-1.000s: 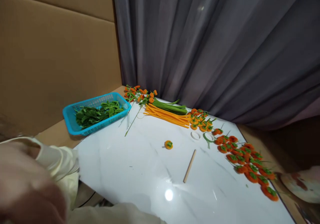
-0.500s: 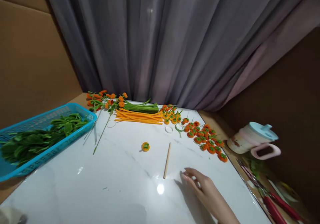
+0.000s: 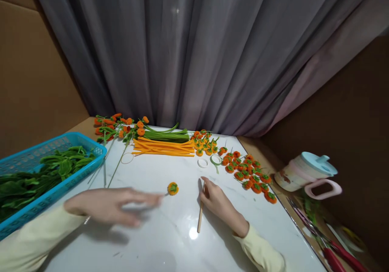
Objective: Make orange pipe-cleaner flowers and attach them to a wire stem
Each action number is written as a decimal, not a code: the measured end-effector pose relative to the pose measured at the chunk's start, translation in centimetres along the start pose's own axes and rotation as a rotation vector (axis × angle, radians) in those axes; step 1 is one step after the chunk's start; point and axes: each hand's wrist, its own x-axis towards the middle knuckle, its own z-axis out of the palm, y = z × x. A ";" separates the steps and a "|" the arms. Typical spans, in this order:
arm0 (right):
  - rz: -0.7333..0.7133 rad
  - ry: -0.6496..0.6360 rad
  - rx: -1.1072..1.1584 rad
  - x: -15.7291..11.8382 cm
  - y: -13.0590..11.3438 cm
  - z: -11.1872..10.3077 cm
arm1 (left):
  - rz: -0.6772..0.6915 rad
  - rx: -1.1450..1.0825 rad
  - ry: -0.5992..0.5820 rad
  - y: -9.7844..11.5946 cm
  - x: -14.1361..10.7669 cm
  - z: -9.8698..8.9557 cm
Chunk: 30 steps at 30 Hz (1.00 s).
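Observation:
My right hand (image 3: pixel 219 203) rests on the white marble table (image 3: pixel 152 235), its fingers touching the upper end of a thin wooden stick (image 3: pixel 199 220). My left hand (image 3: pixel 112 205) is blurred, stretched flat over the table with fingers apart, its fingertips just short of a small orange pumpkin with a green top (image 3: pixel 173 188). Neither hand clearly holds anything. Both sleeves are pale yellow.
A blue basket of green leaves (image 3: pixel 45 174) stands at the left. Orange and green pipe cleaners (image 3: pixel 164 142), flower stems (image 3: pixel 118 128), several orange pumpkins (image 3: pixel 246 170) and tape rings (image 3: pixel 209 161) lie at the back. A lidded cup (image 3: pixel 306 172) and red-handled tools (image 3: pixel 334 251) sit right.
The camera swung right and down. My right hand slid left to the stick's upper end. My left hand came into view, reaching across toward the lone pumpkin.

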 end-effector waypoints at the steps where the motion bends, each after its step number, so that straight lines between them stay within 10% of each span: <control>1: 0.007 -0.021 -0.049 0.4 -0.3 0.2 | -0.035 0.040 -0.102 -0.2 1.1 -0.1; 6: -0.058 -0.016 -0.008 1.7 -0.7 1.1 | -0.014 0.158 -0.109 -2.1 7.0 1.4; 11: -0.037 -0.072 0.775 2.8 0.0 2.3 | 0.149 0.121 -0.118 -3.5 9.4 3.5; 17: 0.065 -0.112 1.258 5.1 0.2 2.1 | 0.169 0.047 0.139 -3.0 11.5 4.7; 30: 0.053 -0.204 1.312 5.9 0.5 1.2 | 0.143 0.000 0.355 -3.1 14.4 4.8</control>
